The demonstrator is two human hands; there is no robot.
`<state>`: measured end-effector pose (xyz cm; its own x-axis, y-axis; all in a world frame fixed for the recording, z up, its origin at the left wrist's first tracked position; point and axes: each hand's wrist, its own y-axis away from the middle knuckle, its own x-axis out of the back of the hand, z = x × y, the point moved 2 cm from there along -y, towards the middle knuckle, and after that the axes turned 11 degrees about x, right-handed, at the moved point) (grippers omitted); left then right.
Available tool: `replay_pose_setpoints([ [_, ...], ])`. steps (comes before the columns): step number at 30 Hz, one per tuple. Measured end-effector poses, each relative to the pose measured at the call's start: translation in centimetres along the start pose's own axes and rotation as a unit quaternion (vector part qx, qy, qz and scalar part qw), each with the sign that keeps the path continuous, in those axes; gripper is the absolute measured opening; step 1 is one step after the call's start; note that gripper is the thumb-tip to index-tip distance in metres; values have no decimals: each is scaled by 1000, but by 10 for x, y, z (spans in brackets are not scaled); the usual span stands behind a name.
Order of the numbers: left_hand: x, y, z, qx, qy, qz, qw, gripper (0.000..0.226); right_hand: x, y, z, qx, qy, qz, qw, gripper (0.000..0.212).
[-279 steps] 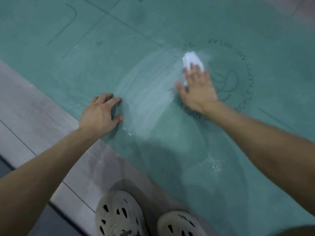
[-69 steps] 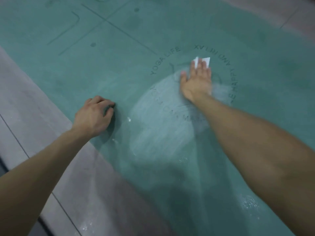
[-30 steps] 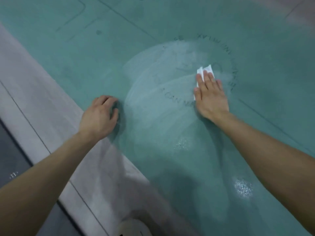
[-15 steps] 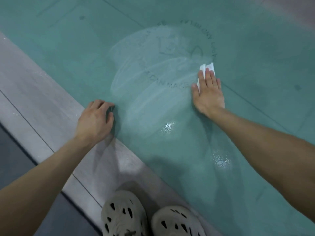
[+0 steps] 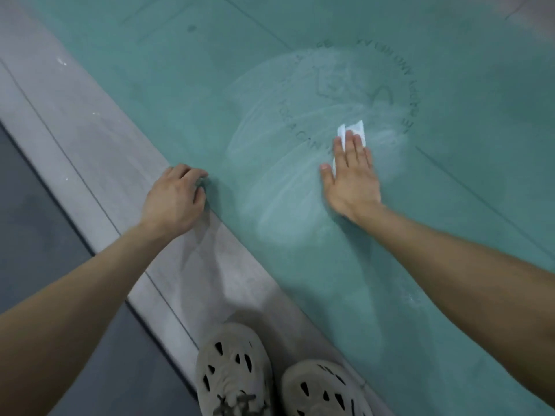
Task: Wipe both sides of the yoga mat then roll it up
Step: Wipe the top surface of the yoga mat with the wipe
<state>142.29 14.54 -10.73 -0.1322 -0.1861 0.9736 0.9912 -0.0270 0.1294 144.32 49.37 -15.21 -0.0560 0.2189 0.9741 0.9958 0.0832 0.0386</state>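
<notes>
Grey floor strip is seen left of the yoga mat, which is laid flat and unrolled. Left hand is set on the mat's near edge, fingers curled; whether the grip is pinching the edge or only pressing it cannot be told. Shoes are planted just off the mat's near edge. Right hand is laid flat mid-mat, grip released, with a white wipe pressed under straight fingers on the mat's printed ring. Step judged: printed side being wiped, roll-up not yet done. Pressure should be held even, strokes overlapped outward onto unwiped mat, and the edge pinned so the mat is not dragged.
</notes>
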Motion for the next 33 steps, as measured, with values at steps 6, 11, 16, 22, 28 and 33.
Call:
replay_pose_setpoints([
  [6, 3, 0, -36, 57, 9, 9, 998, 34, -37, 17, -137, 482, 36, -82, 872, 61],
  [11, 9, -12, -48, 60, 24, -13, 998, 37, -27, -99, -127, 294, 35, -71, 952, 61],
  [16, 14, -37, -53, 60, 31, -1, 998, 43, -28, -105, -155, 300, 25, -66, 951, 65],
  [22, 15, -69, -66, 63, 19, -20, 998, 45, -34, -140, -150, 400, 28, -63, 914, 60],
  [28, 12, -77, -68, 39, 30, -46, 998, 46, -31, -184, -156, 284, 30, -33, 958, 66],
  [33, 10, -77, -62, 74, 36, -27, 996, 53, -50, -151, -202, 461, 31, -76, 884, 64],
])
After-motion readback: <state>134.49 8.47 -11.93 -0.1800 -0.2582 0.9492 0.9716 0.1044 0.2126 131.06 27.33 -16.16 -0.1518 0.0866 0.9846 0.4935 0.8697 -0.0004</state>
